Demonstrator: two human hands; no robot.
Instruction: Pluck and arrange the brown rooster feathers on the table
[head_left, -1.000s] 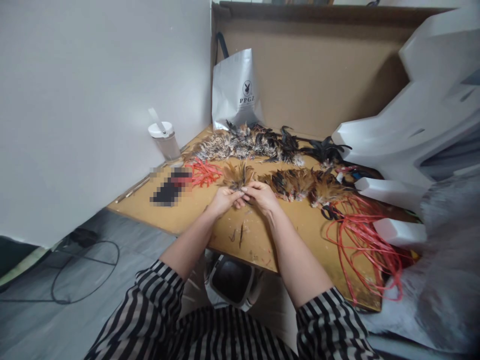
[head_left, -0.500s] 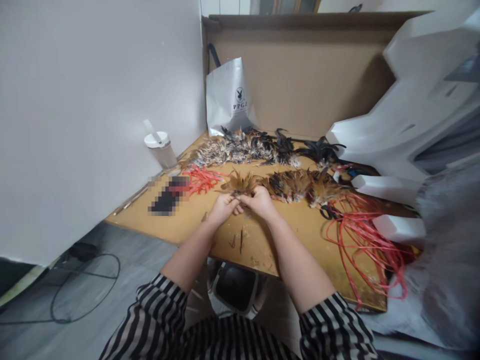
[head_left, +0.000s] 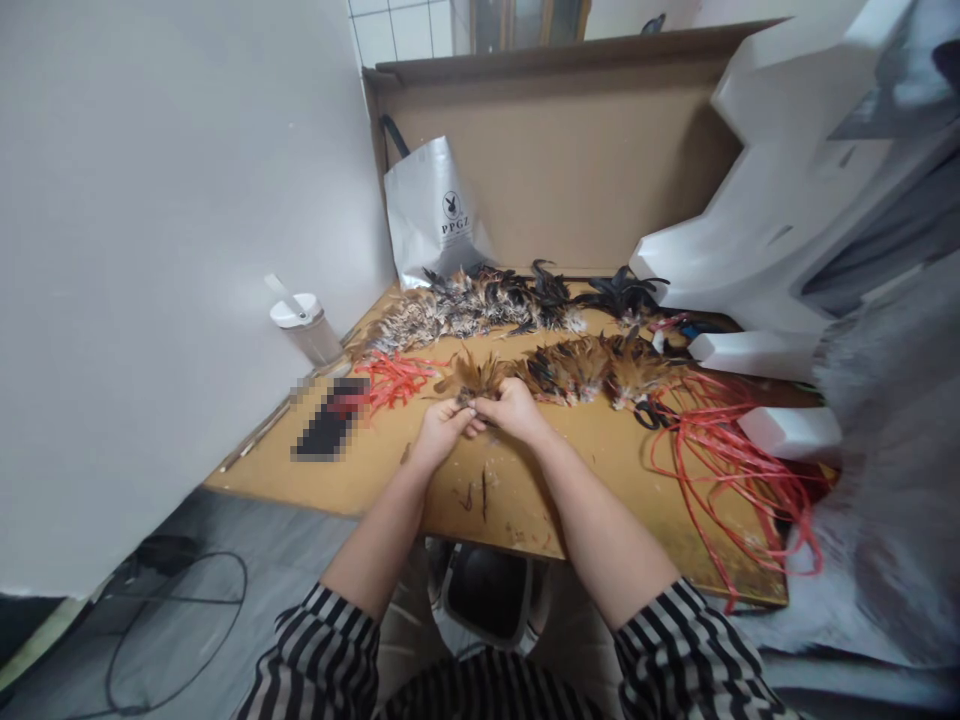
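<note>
Both my hands meet over the front middle of the table [head_left: 525, 480], pinching a small bunch of brown feathers [head_left: 474, 375] at its base. My left hand [head_left: 444, 428] is closed with thumb and finger at the bottom end of the bunch. My right hand [head_left: 514, 410] is closed on the same bunch from the right; fingertips of the two hands touch. Just beyond lies a row of brown and black feather bunches [head_left: 581, 368]. Red plastic strips [head_left: 397, 382] lie in a pile to the left of my hands.
More feather bunches [head_left: 480, 300] line the back by a silver bag [head_left: 431, 215]. A lidded cup [head_left: 309, 330] stands at the left wall. Black-handled scissors [head_left: 646, 414] and long red strips [head_left: 720, 450] lie right, beside white foam [head_left: 787, 436]. A dark bin [head_left: 487, 595] sits below the table edge.
My head view has tilted and shifted a little, so the table sits slightly differently. My hands stay together on the feather bunch, with only slight finger movement.
</note>
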